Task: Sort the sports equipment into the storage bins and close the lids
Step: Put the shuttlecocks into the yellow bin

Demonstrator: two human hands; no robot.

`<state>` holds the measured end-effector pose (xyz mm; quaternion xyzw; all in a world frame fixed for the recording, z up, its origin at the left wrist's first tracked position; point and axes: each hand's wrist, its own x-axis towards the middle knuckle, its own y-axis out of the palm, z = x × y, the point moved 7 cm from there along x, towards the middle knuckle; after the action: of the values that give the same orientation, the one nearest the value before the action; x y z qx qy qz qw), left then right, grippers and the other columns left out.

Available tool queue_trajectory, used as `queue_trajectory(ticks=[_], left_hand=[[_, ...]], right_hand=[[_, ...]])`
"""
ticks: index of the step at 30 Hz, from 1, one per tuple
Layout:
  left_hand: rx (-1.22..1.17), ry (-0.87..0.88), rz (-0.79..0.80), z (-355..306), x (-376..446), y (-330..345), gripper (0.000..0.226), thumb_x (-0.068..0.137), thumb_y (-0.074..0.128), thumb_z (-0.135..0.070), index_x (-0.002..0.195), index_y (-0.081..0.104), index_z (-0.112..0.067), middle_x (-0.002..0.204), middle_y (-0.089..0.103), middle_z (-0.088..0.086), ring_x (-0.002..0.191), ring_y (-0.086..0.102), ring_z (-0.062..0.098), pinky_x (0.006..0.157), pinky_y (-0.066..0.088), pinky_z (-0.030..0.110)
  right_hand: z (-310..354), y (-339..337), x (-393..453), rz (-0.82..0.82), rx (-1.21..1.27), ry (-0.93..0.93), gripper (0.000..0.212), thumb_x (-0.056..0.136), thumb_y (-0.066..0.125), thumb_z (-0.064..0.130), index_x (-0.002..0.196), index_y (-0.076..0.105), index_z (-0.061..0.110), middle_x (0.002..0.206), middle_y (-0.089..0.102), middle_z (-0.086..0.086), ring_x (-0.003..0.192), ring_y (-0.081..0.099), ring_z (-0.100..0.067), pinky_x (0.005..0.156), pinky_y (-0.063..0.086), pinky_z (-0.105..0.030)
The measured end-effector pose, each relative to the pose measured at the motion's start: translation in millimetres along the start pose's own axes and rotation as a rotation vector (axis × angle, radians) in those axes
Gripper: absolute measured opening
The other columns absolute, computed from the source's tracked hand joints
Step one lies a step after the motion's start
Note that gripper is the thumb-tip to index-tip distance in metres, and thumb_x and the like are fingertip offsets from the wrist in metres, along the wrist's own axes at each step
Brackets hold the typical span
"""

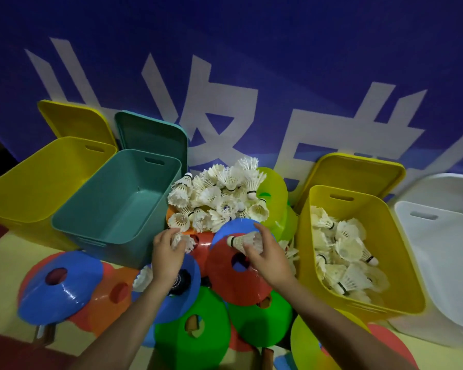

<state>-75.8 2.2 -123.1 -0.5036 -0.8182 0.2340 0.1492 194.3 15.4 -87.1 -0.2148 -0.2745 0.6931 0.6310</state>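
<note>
Between the bins, a heap of shuttlecocks (219, 196) and scattered cones (235, 273) remains unsorted; the task appears early to midway. Right hand (267, 252) grips one shuttlecock (242, 240) over the red cone; left hand (167, 252) curls round another (181, 240) at the heap's edge. Right yellow bin (358, 300) holds shuttlecocks, partly filled. Teal bin (112, 231) and left yellow bin (24, 198) show nothing inside. White bin (444, 289): contents not discernible. All visible lids (155, 132) stand off, propped behind.
</note>
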Motion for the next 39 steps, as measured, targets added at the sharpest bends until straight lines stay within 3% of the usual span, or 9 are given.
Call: queue_trajectory(ticks=[2,6,11,16,20,26,30,36,39], left_hand=[[-0.114,-0.014,-0.007,-7.8,-9.2,3.5,0.023,0.093,0.058,-0.021,0.115,0.063,-0.018,0.123,0.054,0.006,0.111,0.054,0.023,0.091,0.042,0.029],[-0.386,-0.090,0.035,-45.0,-35.1,20.4,0.023,0.099,0.046,-0.023,0.110,0.066,-0.020,0.115,0.061,-0.007,0.111,0.054,0.010,0.082,0.040,0.016],[-0.752,-0.320,0.162,-78.7,-59.1,68.6,0.035,0.090,0.053,-0.051,0.110,0.066,-0.024,0.116,0.067,-0.003,0.110,0.061,0.016,0.096,0.047,0.041],[-0.658,-0.151,0.244,-138.8,-74.8,114.9,0.023,0.088,0.065,-0.031,0.092,0.064,-0.009,0.088,0.064,0.000,0.084,0.058,0.010,0.079,0.044,0.028],[-0.563,-0.078,0.369,-172.7,-82.9,160.5,0.028,0.076,0.073,-0.035,0.096,0.062,-0.019,0.102,0.063,0.004,0.096,0.060,0.016,0.083,0.045,0.030],[-0.435,-0.109,0.444,-199.6,-100.7,215.1,0.049,0.073,0.075,-0.040,0.115,0.054,-0.027,0.120,0.059,0.008,0.105,0.059,0.021,0.076,0.046,0.028],[-0.367,-0.082,0.498,-216.3,-112.0,239.5,0.048,0.085,0.070,-0.024,0.126,0.045,-0.025,0.101,0.056,-0.006,0.084,0.057,0.004,0.063,0.046,0.015],[-0.158,0.014,0.529,-224.9,-118.3,265.4,0.049,0.081,0.073,-0.024,0.125,0.053,-0.024,0.117,0.058,-0.001,0.097,0.056,0.010,0.077,0.050,0.025],[-0.087,0.124,0.504,-234.1,-118.0,273.1,0.045,0.081,0.072,-0.019,0.122,0.056,-0.024,0.118,0.056,-0.007,0.105,0.050,0.002,0.079,0.041,0.010]], right_hand=[[-4.1,-8.4,-5.2,0.008,0.043,-0.017,0.057,0.089,0.052,0.053,0.140,0.034,0.037,0.085,0.053,0.018,0.074,0.052,-0.001,0.065,0.041,-0.021],[-13.0,-33.4,-10.2,-0.027,0.223,0.005,0.053,0.087,0.056,0.052,0.135,0.042,0.037,0.121,0.060,0.010,0.109,0.058,-0.008,0.091,0.049,-0.033],[-28.4,-88.8,-14.7,-0.154,0.349,0.013,0.051,0.083,0.057,0.050,0.130,0.047,0.034,0.120,0.061,0.005,0.110,0.059,-0.008,0.093,0.049,-0.032],[-86.8,-158.7,-16.1,-0.303,0.291,0.109,0.043,0.091,0.057,0.043,0.131,0.046,0.033,0.126,0.057,0.006,0.115,0.055,-0.013,0.095,0.049,-0.039],[-150.9,-214.6,-23.1,-0.413,0.169,0.286,0.051,0.089,0.058,0.042,0.135,0.047,0.022,0.134,0.053,-0.005,0.124,0.049,-0.023,0.102,0.042,-0.041],[-190.8,-255.1,-17.6,-0.366,0.129,0.374,0.066,0.079,0.047,0.055,0.132,0.050,0.016,0.129,0.058,-0.009,0.116,0.054,-0.026,0.092,0.043,-0.036],[-192.4,-259.5,18.3,-0.353,0.045,0.295,0.056,0.087,0.053,0.042,0.135,0.046,0.013,0.135,0.052,-0.010,0.123,0.049,-0.027,0.099,0.040,-0.037],[-196.9,-235.5,76.3,-0.235,-0.021,0.266,0.065,0.095,0.052,0.035,0.148,0.024,0.010,0.147,0.040,-0.012,0.132,0.043,-0.030,0.103,0.038,-0.036],[-224.8,-220.7,89.9,-0.138,-0.231,0.326,0.065,0.098,0.042,0.041,0.149,0.019,0.009,0.149,0.035,-0.016,0.135,0.035,-0.031,0.110,0.030,-0.041]])
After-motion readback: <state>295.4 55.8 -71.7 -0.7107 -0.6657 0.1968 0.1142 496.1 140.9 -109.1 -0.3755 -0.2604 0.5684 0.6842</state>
